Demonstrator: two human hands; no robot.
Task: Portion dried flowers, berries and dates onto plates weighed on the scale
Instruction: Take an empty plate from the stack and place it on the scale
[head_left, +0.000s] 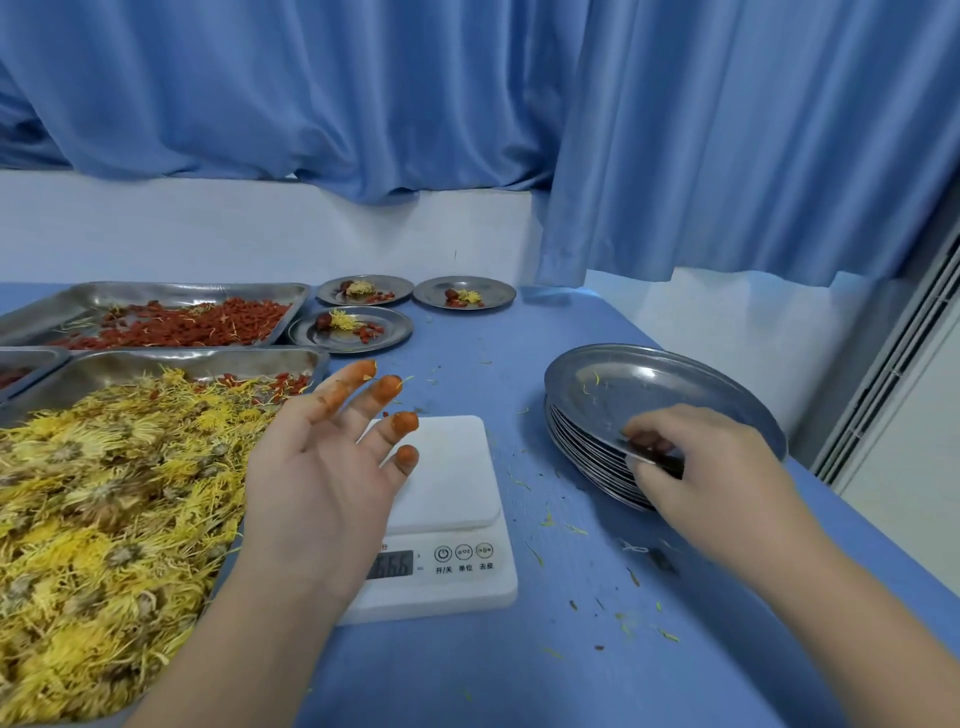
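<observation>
Steel plates tell me where I stand. Three filled plates (387, 332) sit at the far side of the table (519, 675). Each carries a date, a tuft of yellow flowers and a few red berries, so I count three portions as finished.

The scale (457, 467) in front of me has nothing on its white platform. Its display is lit, but I can't read the digits.

My right hand (717, 467) pinches the near rim of the top plate (649, 389) on the stack (576, 447) at the right, fingers curled over the edge. My left hand (317, 467) hovers above the scale's left edge, fingers spread and straight, tips stained orange, holding nothing.

The dried flowers (104, 493) fill the near tray at my left, and the berries (182, 327) lie in the tray behind it.

I judge the fourth portion is only starting: the plate goes on the scale, then gets filled. Going by the stack, many more plates are left to do.
</observation>
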